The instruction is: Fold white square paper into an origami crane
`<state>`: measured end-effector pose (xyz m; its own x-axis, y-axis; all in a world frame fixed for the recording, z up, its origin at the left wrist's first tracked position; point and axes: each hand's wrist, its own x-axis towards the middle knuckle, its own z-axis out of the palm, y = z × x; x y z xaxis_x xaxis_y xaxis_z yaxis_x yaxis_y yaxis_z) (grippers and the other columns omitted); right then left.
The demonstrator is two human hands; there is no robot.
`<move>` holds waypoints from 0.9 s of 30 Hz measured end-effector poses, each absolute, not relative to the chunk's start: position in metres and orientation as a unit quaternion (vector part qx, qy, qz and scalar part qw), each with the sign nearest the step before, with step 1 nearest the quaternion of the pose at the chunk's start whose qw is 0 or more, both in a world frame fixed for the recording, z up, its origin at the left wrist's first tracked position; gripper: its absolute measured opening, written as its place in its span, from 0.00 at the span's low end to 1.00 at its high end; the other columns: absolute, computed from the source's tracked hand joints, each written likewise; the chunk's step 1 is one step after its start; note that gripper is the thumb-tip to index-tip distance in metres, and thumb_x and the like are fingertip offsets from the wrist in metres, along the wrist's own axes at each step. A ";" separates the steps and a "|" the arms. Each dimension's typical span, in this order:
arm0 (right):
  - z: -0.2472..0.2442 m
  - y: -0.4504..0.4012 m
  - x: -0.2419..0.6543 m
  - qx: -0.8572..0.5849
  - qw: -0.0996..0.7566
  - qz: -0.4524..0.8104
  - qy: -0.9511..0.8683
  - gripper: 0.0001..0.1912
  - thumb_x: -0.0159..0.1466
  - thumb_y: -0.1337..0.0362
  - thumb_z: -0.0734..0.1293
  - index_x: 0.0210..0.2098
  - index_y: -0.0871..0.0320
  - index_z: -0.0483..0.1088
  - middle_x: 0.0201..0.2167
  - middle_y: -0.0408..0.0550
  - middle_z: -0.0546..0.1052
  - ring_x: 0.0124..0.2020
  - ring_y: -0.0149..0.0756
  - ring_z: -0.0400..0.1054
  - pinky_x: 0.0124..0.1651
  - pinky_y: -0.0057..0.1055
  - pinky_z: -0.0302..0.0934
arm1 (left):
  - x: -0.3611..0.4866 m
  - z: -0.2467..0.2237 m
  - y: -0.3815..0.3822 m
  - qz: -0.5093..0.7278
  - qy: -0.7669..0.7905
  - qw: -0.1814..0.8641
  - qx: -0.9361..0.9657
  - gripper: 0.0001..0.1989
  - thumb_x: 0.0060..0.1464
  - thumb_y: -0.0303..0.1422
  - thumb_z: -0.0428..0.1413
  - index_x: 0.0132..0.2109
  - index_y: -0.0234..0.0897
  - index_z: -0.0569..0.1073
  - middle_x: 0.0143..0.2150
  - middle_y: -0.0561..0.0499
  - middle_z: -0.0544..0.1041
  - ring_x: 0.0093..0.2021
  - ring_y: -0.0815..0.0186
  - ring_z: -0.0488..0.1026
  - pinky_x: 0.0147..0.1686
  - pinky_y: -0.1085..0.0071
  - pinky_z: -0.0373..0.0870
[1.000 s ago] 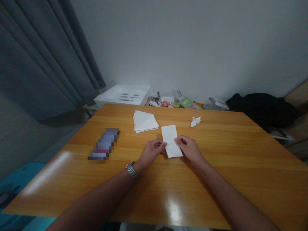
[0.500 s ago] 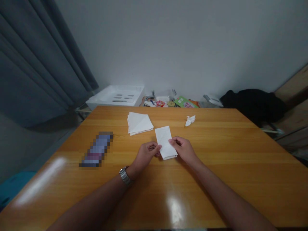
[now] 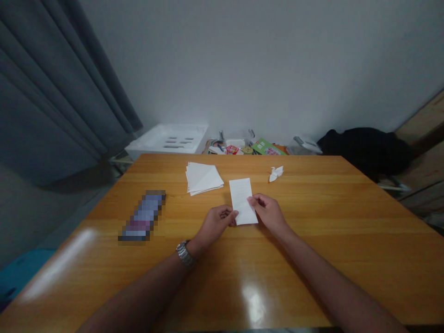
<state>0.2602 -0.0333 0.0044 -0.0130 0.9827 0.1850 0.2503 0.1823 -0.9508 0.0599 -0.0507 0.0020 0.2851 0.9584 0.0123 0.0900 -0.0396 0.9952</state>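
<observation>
Between my two hands is a folded white sheet of paper [image 3: 243, 203], a tall rectangle held over the middle of the table. My left hand [image 3: 222, 217], with a metal watch on its wrist, pinches the lower left edge between thumb and fingers. On the right edge, my right hand [image 3: 268, 210] grips the sheet with its thumb on top and fingers behind. A folded white paper crane [image 3: 276, 174] stands beyond my right hand. Farther left lies a stack of white paper [image 3: 204, 179].
A pixelated phone-like object [image 3: 143, 216] lies on the left of the wooden table [image 3: 312, 240]. Behind the table's far edge are a white plastic tray [image 3: 173, 138], a green booklet [image 3: 267, 147] and small clutter. Black cloth [image 3: 364, 148] lies at the right back.
The folded paper has turned more upright and shifted slightly right and away from me, its lower edge now looking flatter. Both hands moved along with it, still gripping.
</observation>
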 end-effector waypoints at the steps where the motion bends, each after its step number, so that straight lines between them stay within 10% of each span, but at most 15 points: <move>1: 0.004 -0.033 0.261 -0.512 0.480 0.381 -0.602 0.19 0.65 0.48 0.66 0.29 0.58 0.72 0.25 0.44 0.74 0.28 0.34 0.66 0.31 0.29 0.58 | 0.060 0.003 -0.051 0.403 0.439 0.537 0.597 0.19 0.57 0.47 0.60 0.30 0.34 0.74 0.25 0.51 0.76 0.27 0.67 0.73 0.31 0.73 0.70; 27: 0.013 -0.033 0.260 -0.515 0.512 0.347 -0.593 0.20 0.65 0.49 0.66 0.28 0.58 0.71 0.25 0.44 0.73 0.28 0.35 0.65 0.34 0.29 0.59 | 0.056 0.003 -0.053 0.381 0.439 0.515 0.630 0.19 0.61 0.47 0.58 0.34 0.34 0.74 0.31 0.46 0.81 0.30 0.66 0.76 0.33 0.72 0.72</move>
